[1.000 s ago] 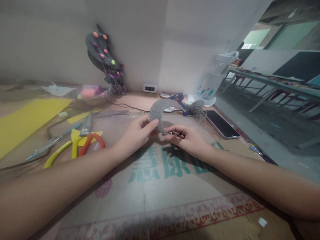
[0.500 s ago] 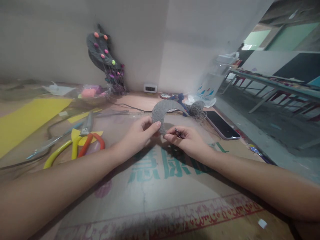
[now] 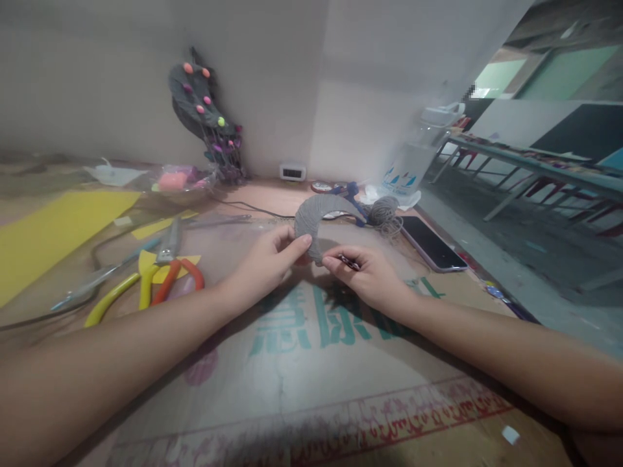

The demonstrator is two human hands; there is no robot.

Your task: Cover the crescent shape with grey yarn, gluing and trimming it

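A crescent wrapped in grey yarn (image 3: 307, 219) stands above the table, its lower end pointing down toward me. My left hand (image 3: 275, 259) is closed on its lower left part, thumb lying on the near face. Beside the crescent's lower tip, my right hand (image 3: 365, 272) is pinched, with a small dark, shiny patterned object (image 3: 349, 262) between its fingers; its kind is too small to tell. Whether a strand runs from the tip to the right fingertips cannot be made out. Behind the crescent lies a ball of grey yarn (image 3: 383, 211).
Left are scissors with yellow and red handles (image 3: 160, 275), a light-blue-tipped tool (image 3: 104, 275) and yellow sheet (image 3: 63, 227). A phone (image 3: 433, 243) and water bottle (image 3: 409, 155) stand right. A decorated grey crescent (image 3: 195, 97) leans on the wall near a small digital clock (image 3: 293, 172).
My right fingertips have shifted slightly right, opening a small gap from the crescent's lower tip. My left hand and the crescent have moved very slightly left.
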